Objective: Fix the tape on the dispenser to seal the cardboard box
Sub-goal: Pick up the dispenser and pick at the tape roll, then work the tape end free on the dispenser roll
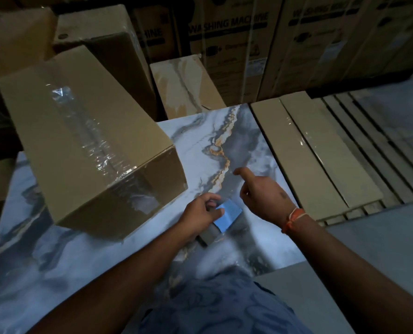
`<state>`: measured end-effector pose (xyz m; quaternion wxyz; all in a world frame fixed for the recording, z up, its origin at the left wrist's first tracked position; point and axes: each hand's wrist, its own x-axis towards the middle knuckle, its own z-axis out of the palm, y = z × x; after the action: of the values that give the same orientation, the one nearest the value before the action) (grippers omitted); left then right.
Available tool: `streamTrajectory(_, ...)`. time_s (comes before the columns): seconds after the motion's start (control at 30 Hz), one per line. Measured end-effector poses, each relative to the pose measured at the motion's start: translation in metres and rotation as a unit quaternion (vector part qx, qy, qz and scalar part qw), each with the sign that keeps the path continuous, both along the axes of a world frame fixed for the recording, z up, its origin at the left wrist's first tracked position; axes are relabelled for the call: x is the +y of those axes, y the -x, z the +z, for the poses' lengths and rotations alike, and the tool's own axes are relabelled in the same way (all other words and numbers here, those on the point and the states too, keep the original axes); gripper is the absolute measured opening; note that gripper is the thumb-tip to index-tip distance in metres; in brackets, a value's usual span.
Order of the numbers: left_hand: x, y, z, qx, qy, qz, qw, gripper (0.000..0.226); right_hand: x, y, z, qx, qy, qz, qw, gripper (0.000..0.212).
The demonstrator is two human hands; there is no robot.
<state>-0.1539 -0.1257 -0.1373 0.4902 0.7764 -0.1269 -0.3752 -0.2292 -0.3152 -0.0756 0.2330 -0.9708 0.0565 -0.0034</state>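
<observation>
A brown cardboard box point(87, 145) lies on the marble-patterned surface point(239, 141), its top seam and near end covered with wrinkled clear tape. Just right of the box's near corner, my left hand point(201, 212) grips the tape dispenser point(221, 221), a grey body with a blue plate. My right hand point(261, 191) hovers close beside the dispenser, forefinger stretched out toward the far left and the other fingers loose, holding nothing. An orange thread is tied round that wrist.
Long beige cartons point(321, 150) lie side by side at the right. More cardboard boxes point(99, 39) are stacked behind the taped box, and large washing machine cartons point(234, 44) stand at the back. A marble-printed slab point(183, 85) leans behind the surface.
</observation>
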Motion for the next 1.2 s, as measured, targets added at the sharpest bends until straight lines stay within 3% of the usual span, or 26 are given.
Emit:
streamTrajectory(0.1, 0.003, -0.004, -0.007, 0.064, 0.02, -0.013, 0.998, 0.039, 0.022, 0.003, 0.003, 0.001, 0.041, -0.015, 0.999, 0.056)
streamTrajectory(0.2, 0.003, -0.014, -0.004, -0.056, -0.024, -0.076, 0.995, 0.044, 0.04, 0.008, 0.006, 0.003, 0.079, -0.034, 0.996, 0.059)
streamTrajectory(0.33, -0.002, -0.023, 0.004, -0.175, 0.023, -0.141, 0.974, 0.047, 0.058, 0.014, 0.004, -0.032, 0.153, -0.033, 0.987, 0.071)
streamTrajectory(0.4, -0.004, -0.027, 0.006, -0.202, 0.028, -0.172, 0.964, 0.044, 0.064, 0.017, 0.003, -0.054, 0.184, -0.047, 0.98, 0.073)
streamTrajectory(0.5, -0.007, -0.033, 0.004, -0.233, 0.04, -0.183, 0.954, 0.018, 0.072, 0.018, 0.002, -0.049, 0.207, -0.05, 0.976, 0.076)
streamTrajectory(0.6, -0.008, -0.039, 0.001, -0.22, 0.067, -0.159, 0.96, 0.035, 0.072, 0.018, -0.002, -0.055, 0.213, -0.049, 0.974, 0.077)
streamTrajectory(0.67, -0.008, -0.04, -0.001, -0.207, 0.084, -0.158, 0.962, 0.032, 0.072, 0.02, -0.006, -0.06, 0.201, -0.057, 0.976, 0.079)
streamTrajectory(0.73, -0.01, -0.042, -0.003, -0.194, 0.091, -0.155, 0.964, 0.013, 0.074, 0.025, -0.011, -0.067, 0.159, -0.106, 0.979, 0.081)
streamTrajectory(0.8, -0.013, -0.043, -0.004, -0.184, 0.099, -0.142, 0.968, 0.005, 0.075, 0.033, -0.018, -0.089, 0.045, -0.22, 0.97, 0.076)
streamTrajectory(0.93, -0.016, -0.043, -0.005, -0.172, 0.101, -0.128, 0.971, 0.002, 0.077, 0.045, -0.038, -0.114, -0.175, -0.419, 0.883, 0.058)
streamTrajectory(1.07, -0.012, -0.045, -0.008, -0.168, 0.08, -0.135, 0.973, 0.007, 0.079, 0.047, -0.051, -0.095, -0.35, -0.444, 0.819, 0.031)
streamTrajectory(1.2, -0.008, -0.047, -0.008, -0.164, 0.06, -0.133, 0.976, 0.01, 0.082, 0.042, -0.056, -0.112, -0.408, -0.435, 0.795, 0.019)
